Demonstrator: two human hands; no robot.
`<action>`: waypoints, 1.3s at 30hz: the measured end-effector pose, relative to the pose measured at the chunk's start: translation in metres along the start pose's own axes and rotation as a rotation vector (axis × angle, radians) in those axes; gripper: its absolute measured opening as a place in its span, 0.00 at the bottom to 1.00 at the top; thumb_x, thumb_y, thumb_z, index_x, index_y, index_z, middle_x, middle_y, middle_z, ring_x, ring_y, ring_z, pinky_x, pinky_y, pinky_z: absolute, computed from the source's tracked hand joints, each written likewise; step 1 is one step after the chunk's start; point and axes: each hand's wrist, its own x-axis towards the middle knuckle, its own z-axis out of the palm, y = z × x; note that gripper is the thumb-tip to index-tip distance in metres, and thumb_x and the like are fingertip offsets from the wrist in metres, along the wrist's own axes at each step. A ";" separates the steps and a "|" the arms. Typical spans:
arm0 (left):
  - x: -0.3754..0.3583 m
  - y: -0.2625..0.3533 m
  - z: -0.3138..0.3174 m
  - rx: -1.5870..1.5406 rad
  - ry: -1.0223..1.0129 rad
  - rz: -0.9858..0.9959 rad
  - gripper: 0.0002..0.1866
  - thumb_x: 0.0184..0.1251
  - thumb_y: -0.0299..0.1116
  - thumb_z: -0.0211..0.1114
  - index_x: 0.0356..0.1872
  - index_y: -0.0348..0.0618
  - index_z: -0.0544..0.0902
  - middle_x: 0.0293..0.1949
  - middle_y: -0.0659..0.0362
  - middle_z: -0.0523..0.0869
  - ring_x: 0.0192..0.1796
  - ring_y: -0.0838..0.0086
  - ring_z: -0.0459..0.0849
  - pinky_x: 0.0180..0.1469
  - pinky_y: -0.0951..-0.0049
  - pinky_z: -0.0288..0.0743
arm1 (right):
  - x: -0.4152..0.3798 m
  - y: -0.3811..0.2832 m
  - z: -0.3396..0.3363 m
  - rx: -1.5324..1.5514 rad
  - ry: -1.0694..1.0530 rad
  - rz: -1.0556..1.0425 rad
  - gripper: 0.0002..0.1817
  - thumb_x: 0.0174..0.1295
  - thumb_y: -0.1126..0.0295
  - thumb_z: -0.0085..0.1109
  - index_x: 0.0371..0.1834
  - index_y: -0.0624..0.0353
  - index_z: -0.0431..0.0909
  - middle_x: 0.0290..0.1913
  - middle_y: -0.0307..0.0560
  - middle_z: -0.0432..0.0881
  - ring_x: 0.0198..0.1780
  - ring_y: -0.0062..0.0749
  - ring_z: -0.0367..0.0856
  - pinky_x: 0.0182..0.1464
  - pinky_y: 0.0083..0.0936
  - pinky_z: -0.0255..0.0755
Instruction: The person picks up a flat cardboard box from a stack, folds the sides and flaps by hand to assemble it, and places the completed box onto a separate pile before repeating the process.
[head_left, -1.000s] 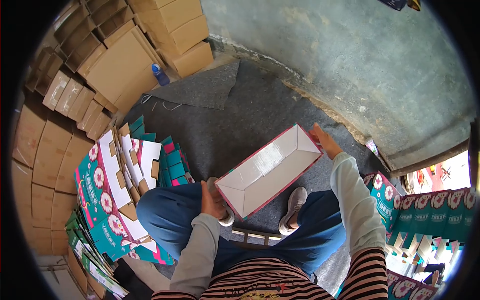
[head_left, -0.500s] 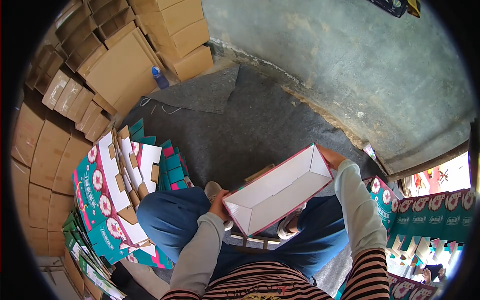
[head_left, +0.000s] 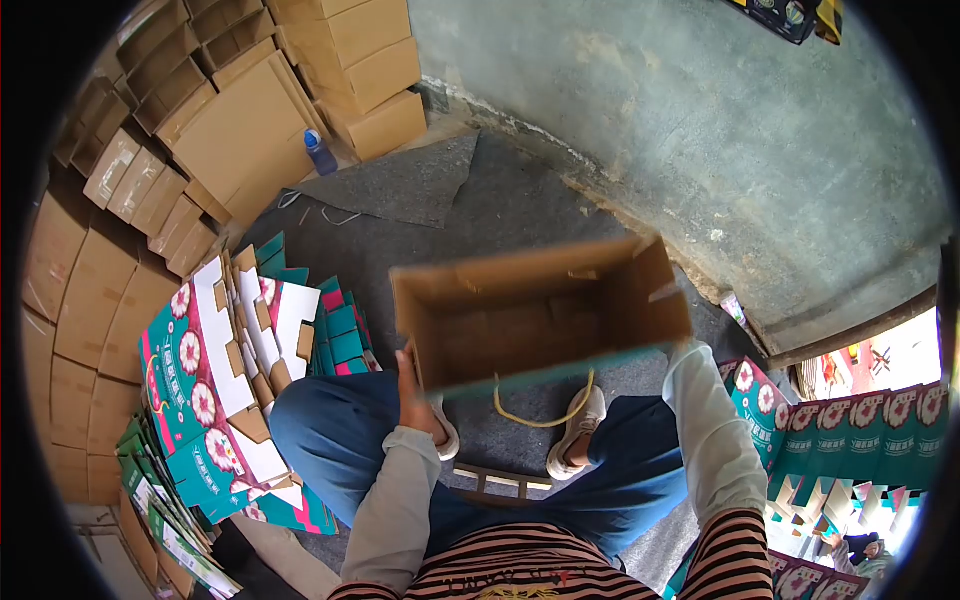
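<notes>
Box [head_left: 530, 315] just flipped, brown inside showing now; long axis runs 9 to 3; left hand [head_left: 412, 400] fingers grip its 8 o'clock corner; right hand's hidden, can't tell.

To your left, a fanned heap of flat printed box blanks [head_left: 225, 380], teal with pink flowers, rests against your knee. Behind it, plain brown cartons [head_left: 120, 200] are stacked high. A blue water bottle [head_left: 320, 153] stands on the floor beside them. Grey carpet [head_left: 480, 220] covers the ground up to a concrete wall [head_left: 720, 120]. More teal boxes [head_left: 860, 430] stand in a row at your right.
</notes>
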 end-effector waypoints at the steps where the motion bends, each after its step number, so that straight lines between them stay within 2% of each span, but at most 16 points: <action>1: -0.008 0.010 0.011 -0.132 0.044 -0.148 0.31 0.74 0.58 0.43 0.66 0.46 0.67 0.63 0.56 0.73 0.63 0.64 0.73 0.64 0.64 0.67 | -0.005 -0.008 0.005 0.080 -0.015 0.107 0.32 0.69 0.42 0.41 0.56 0.61 0.76 0.52 0.51 0.81 0.49 0.34 0.79 0.54 0.33 0.71; 4: -0.007 0.016 0.009 -0.387 0.020 -0.460 0.29 0.74 0.57 0.45 0.65 0.47 0.68 0.63 0.56 0.73 0.62 0.66 0.75 0.61 0.65 0.71 | -0.008 -0.034 0.009 0.322 -0.054 0.350 0.31 0.68 0.44 0.44 0.56 0.61 0.76 0.51 0.50 0.81 0.49 0.33 0.79 0.54 0.32 0.71; 9: 0.001 -0.005 -0.007 -0.201 0.028 -0.411 0.26 0.74 0.53 0.49 0.63 0.47 0.71 0.60 0.57 0.76 0.60 0.69 0.76 0.60 0.68 0.72 | 0.012 -0.052 0.022 0.397 -0.167 0.457 0.29 0.67 0.47 0.48 0.56 0.62 0.76 0.51 0.49 0.81 0.49 0.32 0.79 0.53 0.31 0.71; 12: 0.027 -0.057 -0.047 -0.031 0.007 -0.328 0.25 0.73 0.49 0.52 0.63 0.46 0.72 0.60 0.57 0.77 0.61 0.72 0.75 0.60 0.71 0.70 | 0.017 -0.055 0.032 0.412 -0.206 0.468 0.28 0.66 0.48 0.51 0.56 0.62 0.76 0.50 0.49 0.81 0.48 0.32 0.79 0.53 0.30 0.71; 14: 0.031 -0.070 -0.057 0.153 0.029 -0.251 0.24 0.73 0.47 0.55 0.63 0.45 0.72 0.60 0.58 0.77 0.60 0.73 0.75 0.59 0.72 0.69 | 0.019 -0.051 0.038 0.438 -0.203 0.492 0.27 0.66 0.49 0.53 0.56 0.63 0.76 0.50 0.49 0.81 0.48 0.31 0.79 0.53 0.29 0.71; 16: 0.029 -0.073 -0.053 0.397 0.082 -0.162 0.24 0.72 0.44 0.56 0.63 0.42 0.73 0.58 0.60 0.78 0.58 0.72 0.77 0.58 0.73 0.70 | 0.022 -0.043 0.040 0.548 -0.166 0.627 0.27 0.65 0.50 0.55 0.56 0.63 0.76 0.50 0.48 0.81 0.48 0.31 0.79 0.53 0.29 0.71; 17: 0.030 -0.069 -0.049 0.400 0.078 -0.179 0.24 0.69 0.42 0.61 0.61 0.39 0.73 0.54 0.58 0.80 0.55 0.72 0.78 0.55 0.74 0.69 | 0.024 -0.035 0.040 0.610 -0.139 0.725 0.26 0.66 0.51 0.54 0.54 0.64 0.78 0.47 0.49 0.82 0.46 0.31 0.80 0.52 0.29 0.71; 20: 0.037 -0.057 -0.038 0.633 0.045 -0.210 0.24 0.65 0.43 0.66 0.56 0.37 0.76 0.47 0.57 0.83 0.49 0.72 0.80 0.51 0.74 0.71 | 0.025 -0.035 0.026 0.365 -0.276 0.570 0.30 0.60 0.49 0.61 0.53 0.66 0.78 0.43 0.48 0.83 0.42 0.29 0.81 0.49 0.26 0.73; 23: 0.056 -0.060 -0.038 0.779 -0.007 -0.234 0.24 0.59 0.45 0.71 0.46 0.36 0.77 0.40 0.55 0.83 0.41 0.72 0.81 0.44 0.72 0.74 | 0.033 -0.015 0.021 0.123 -0.351 0.605 0.31 0.55 0.48 0.67 0.50 0.68 0.80 0.42 0.48 0.84 0.39 0.29 0.82 0.42 0.26 0.75; 26: 0.070 -0.066 -0.038 1.015 -0.067 -0.123 0.23 0.54 0.46 0.74 0.38 0.37 0.76 0.33 0.57 0.82 0.34 0.73 0.80 0.38 0.70 0.75 | 0.036 -0.003 0.021 0.123 -0.337 0.620 0.27 0.52 0.52 0.70 0.43 0.68 0.81 0.36 0.48 0.84 0.35 0.30 0.84 0.36 0.28 0.75; 29: 0.079 -0.065 -0.037 1.064 -0.102 -0.101 0.24 0.51 0.44 0.75 0.34 0.36 0.74 0.31 0.51 0.81 0.35 0.65 0.81 0.38 0.66 0.74 | 0.041 0.001 0.026 -0.047 -0.321 0.610 0.25 0.50 0.51 0.71 0.35 0.66 0.82 0.28 0.48 0.84 0.32 0.32 0.84 0.32 0.29 0.74; 32: 0.084 -0.066 -0.035 1.145 -0.108 -0.058 0.24 0.50 0.44 0.75 0.32 0.37 0.73 0.29 0.52 0.79 0.32 0.65 0.79 0.36 0.65 0.73 | 0.047 0.003 0.031 -0.171 -0.293 0.577 0.24 0.48 0.50 0.71 0.31 0.64 0.82 0.22 0.47 0.83 0.29 0.32 0.84 0.34 0.27 0.74; 35: 0.089 -0.067 -0.035 1.228 -0.093 -0.045 0.24 0.50 0.45 0.76 0.32 0.37 0.73 0.28 0.51 0.80 0.32 0.64 0.79 0.36 0.64 0.74 | 0.050 0.002 0.030 -0.207 -0.299 0.540 0.23 0.48 0.50 0.71 0.30 0.63 0.82 0.23 0.47 0.83 0.28 0.32 0.84 0.36 0.27 0.74; 38: 0.088 -0.066 -0.035 1.145 -0.084 -0.076 0.24 0.49 0.45 0.76 0.31 0.37 0.73 0.28 0.51 0.80 0.31 0.63 0.79 0.35 0.63 0.73 | 0.051 0.001 0.027 -0.133 -0.318 0.551 0.21 0.49 0.52 0.71 0.29 0.63 0.83 0.22 0.46 0.83 0.28 0.33 0.84 0.38 0.27 0.74; 39: 0.088 -0.065 -0.032 1.147 -0.061 -0.067 0.24 0.49 0.45 0.76 0.31 0.37 0.73 0.28 0.51 0.79 0.31 0.63 0.79 0.36 0.63 0.73 | 0.052 0.000 0.024 -0.080 -0.330 0.544 0.21 0.49 0.54 0.70 0.32 0.63 0.83 0.23 0.46 0.84 0.28 0.33 0.84 0.38 0.28 0.74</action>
